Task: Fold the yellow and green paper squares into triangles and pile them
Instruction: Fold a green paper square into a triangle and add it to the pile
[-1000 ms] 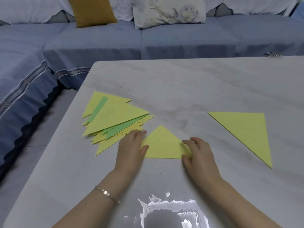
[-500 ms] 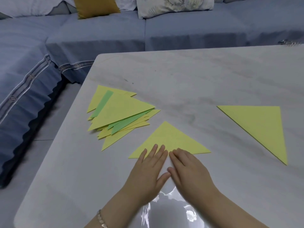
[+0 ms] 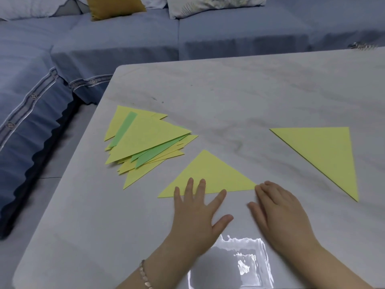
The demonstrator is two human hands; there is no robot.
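A folded yellow triangle (image 3: 210, 176) lies flat near the table's front middle. My left hand (image 3: 198, 213) is spread flat, its straight fingertips pressing the triangle's near edge. My right hand (image 3: 277, 209) lies flat on the table, fingertips touching the triangle's right corner. To the left sits a loose pile of folded yellow and green triangles (image 3: 145, 142). A second single yellow triangle (image 3: 325, 153) lies apart at the right.
The marble table (image 3: 239, 97) has its left edge beside the pile and a bright glare patch (image 3: 235, 261) near me. A blue sofa (image 3: 125, 42) with cushions wraps the far and left sides. A small metal object (image 3: 362, 46) sits at the far right edge.
My hands, together at the middle of the triangle's near edge half a second ago, have spread apart: the left slid left along the edge, the right slid to the right corner.
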